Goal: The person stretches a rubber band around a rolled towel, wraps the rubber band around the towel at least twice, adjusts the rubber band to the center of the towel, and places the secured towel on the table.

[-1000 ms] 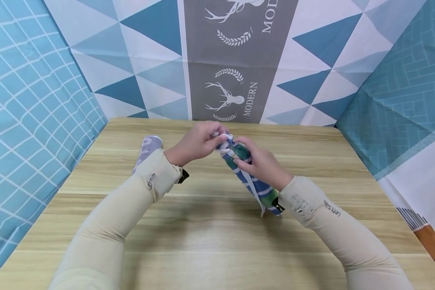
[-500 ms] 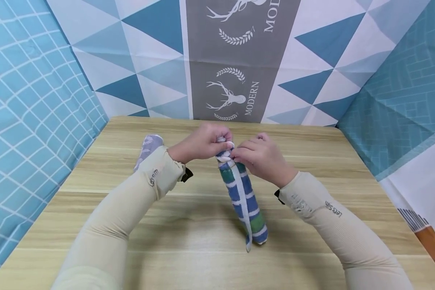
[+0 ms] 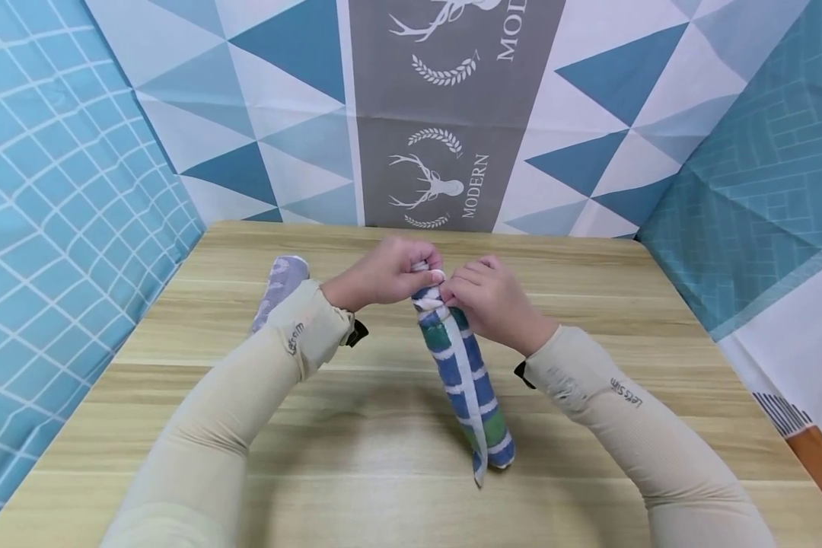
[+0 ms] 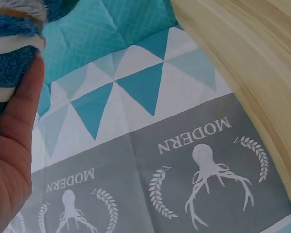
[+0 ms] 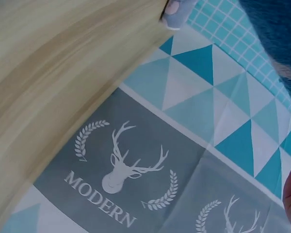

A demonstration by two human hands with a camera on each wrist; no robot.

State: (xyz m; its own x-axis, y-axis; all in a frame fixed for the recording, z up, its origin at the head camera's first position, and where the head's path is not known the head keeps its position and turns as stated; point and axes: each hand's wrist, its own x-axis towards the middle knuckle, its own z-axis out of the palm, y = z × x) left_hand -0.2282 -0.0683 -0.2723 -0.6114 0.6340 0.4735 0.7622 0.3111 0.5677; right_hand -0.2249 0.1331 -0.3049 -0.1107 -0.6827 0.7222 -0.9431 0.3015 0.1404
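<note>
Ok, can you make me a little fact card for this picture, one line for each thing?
Left hand: pinches the striped rolled towel's top end
Right hand: holds the same towel near its top
Striped rolled towel: blue, green and white, tilted, white edge strip down its side
Lavender roll: on the table, partly hidden by the left sleeve
Table: wood-grain
Backdrop: triangles, deer heads, "MODERN"
</note>
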